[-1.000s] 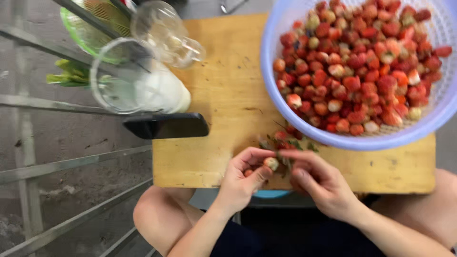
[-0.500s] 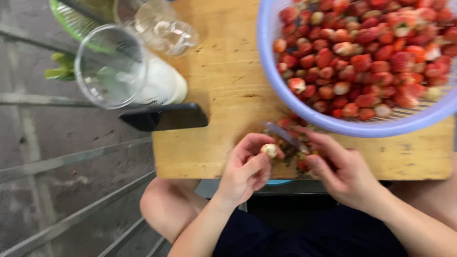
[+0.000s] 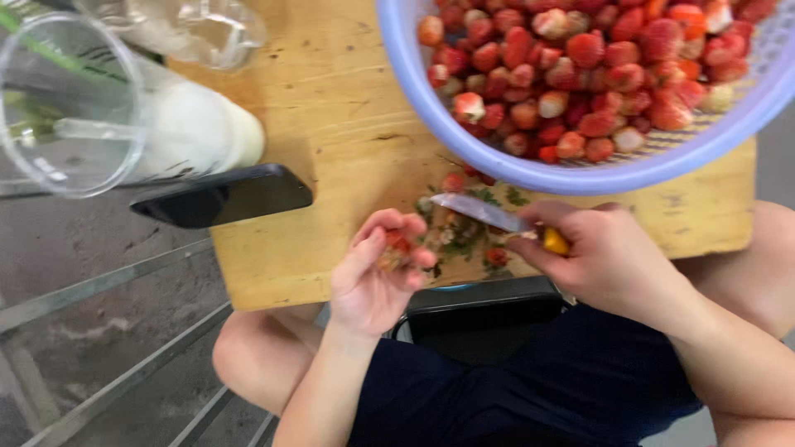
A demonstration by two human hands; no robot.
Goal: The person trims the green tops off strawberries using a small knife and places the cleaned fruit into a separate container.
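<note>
Strawberries (image 3: 580, 66) fill the lilac plastic colander (image 3: 580, 174); left hand (image 3: 377, 277) cups one red strawberry (image 3: 396, 247), right hand (image 3: 604, 257) grips a yellow-handled knife (image 3: 497, 219).

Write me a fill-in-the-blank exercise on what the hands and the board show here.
1. The left hand holds a single ____.
2. The right hand grips a knife with a ____ handle.
3. The heap of strawberries sits in a ____ basket.
4. A black phone lies on the wooden board's ____ edge.

Missing words: strawberry; yellow; purple; left

Red strawberries (image 3: 580, 58) in a lilac basket (image 3: 580, 174), black phone (image 3: 224, 197), pale wooden board (image 3: 348, 108) (yellow-handled knife (image 3: 497, 219)).
</note>
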